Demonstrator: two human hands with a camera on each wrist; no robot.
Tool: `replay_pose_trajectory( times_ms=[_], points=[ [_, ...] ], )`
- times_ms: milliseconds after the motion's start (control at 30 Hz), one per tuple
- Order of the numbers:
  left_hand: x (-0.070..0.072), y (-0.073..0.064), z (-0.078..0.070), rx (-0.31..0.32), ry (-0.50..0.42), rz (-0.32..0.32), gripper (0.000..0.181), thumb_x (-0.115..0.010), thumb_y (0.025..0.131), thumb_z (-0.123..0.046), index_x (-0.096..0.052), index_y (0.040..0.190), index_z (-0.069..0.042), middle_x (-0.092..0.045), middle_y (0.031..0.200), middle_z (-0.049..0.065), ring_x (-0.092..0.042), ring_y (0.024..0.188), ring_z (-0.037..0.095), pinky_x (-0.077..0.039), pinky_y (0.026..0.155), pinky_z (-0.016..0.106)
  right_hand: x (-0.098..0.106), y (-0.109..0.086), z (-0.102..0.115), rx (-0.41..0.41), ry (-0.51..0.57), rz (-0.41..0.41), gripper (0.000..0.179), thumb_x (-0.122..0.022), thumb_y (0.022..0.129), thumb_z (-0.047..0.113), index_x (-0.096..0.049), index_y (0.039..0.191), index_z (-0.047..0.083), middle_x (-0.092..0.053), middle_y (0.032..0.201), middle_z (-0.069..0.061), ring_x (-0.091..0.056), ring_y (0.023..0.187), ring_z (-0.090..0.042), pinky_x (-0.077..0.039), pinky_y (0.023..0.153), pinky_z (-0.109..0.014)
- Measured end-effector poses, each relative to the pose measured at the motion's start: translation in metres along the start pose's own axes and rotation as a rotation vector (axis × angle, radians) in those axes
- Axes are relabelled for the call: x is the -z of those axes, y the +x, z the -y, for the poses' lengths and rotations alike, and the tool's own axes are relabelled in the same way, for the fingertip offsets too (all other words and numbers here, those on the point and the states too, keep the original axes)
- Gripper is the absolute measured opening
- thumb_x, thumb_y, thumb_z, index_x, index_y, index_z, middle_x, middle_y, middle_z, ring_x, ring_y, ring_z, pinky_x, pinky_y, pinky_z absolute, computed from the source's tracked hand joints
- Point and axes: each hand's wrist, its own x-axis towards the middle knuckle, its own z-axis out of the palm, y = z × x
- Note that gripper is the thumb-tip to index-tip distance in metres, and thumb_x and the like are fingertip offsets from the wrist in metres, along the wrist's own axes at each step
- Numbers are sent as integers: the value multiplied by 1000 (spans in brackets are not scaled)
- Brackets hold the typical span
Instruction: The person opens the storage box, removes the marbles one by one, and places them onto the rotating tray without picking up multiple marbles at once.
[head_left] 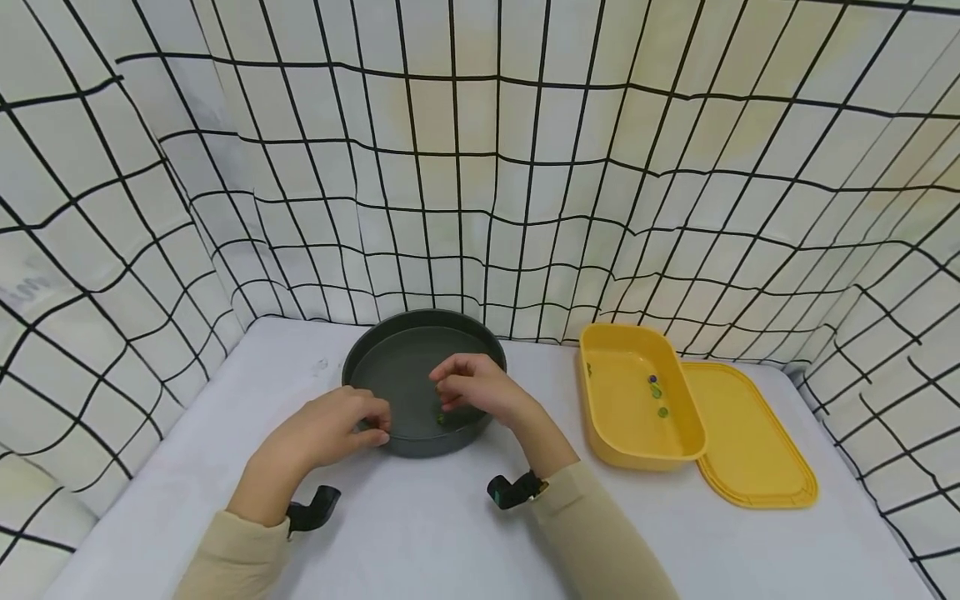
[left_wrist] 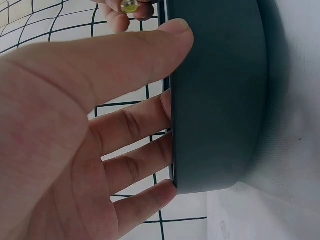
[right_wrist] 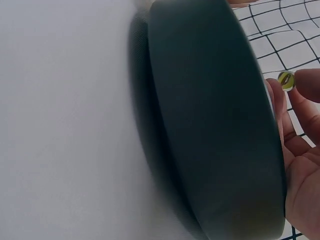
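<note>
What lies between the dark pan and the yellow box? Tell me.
White tabletop, as the head view shows, with the right wrist above its nearer part beside the pan.

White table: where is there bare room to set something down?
The white table is bare in front of the dark pan, between the sleeves; a narrower patch lies beyond the right wrist, between pan and yellow box. It's crowded at the pan, with left hand and right hand, and where box adjoins yellow lid.

The head view is bright, the 2 wrist views dimmer.
</note>
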Motion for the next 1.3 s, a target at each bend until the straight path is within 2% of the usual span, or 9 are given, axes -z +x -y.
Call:
replay_pose_trajectory(
  times_ms=[167,333,500,600,933,1200,1300],
  points=[
    [2,-1,1,-7,1,-9,16,-78,87,-20,-66,83,-30,-57,82,-15,-53,80,12,-45,71,33,-5,2,0,-1,-127,19,22,-58,96,7,-66,114,-3,-65,93,-5,-66,77,-17,-58,74,-33],
    [1,-3,1,6,2,-6,16,-77,87,-21,-65,83,-31,-56,82,-15,-54,82,14,-44,73,33,-9,3,0,2,-371,43,16,-60,95,11,-71,107,8,-66,86,-1,-64,73,-13,-54,69,-27],
    [0,-2,1,10,4,-9,17,-78,86,-22,-64,82,-32,-56,82,-15,-53,82,14,-44,73,33,-12,4,2,32,-642,119,11,-64,94,17,-73,100,17,-67,83,8,-61,72,-8,-49,68,-24],
    [0,-2,1,4,5,-13,17,-78,86,-22,-64,82,-32,-55,82,-16,-53,81,14,-44,72,33,-13,3,5,49,-727,159,9,-66,93,18,-74,98,18,-67,83,11,-59,74,-5,-47,68,-22],
    [0,-3,1,2,-1,-11,16,-78,86,-23,-65,83,-31,-56,82,-16,-53,81,13,-44,73,33,-16,2,4,47,-752,202,4,-73,90,24,-73,93,21,-67,78,12,-60,71,-4,-47,64,-21],
    [1,-3,2,3,1,-4,16,-78,86,-22,-65,83,-32,-56,83,-16,-53,82,13,-44,73,33,-18,1,4,63,-758,166,4,-70,92,23,-73,93,21,-67,76,12,-59,69,-4,-46,63,-21],
    [2,-2,3,-6,-1,-2,15,-77,87,-22,-66,84,-31,-57,83,-16,-54,82,13,-45,73,33,-16,1,2,94,-701,131,6,-70,92,22,-74,96,19,-68,77,10,-60,68,-5,-47,63,-21]
  ],
)
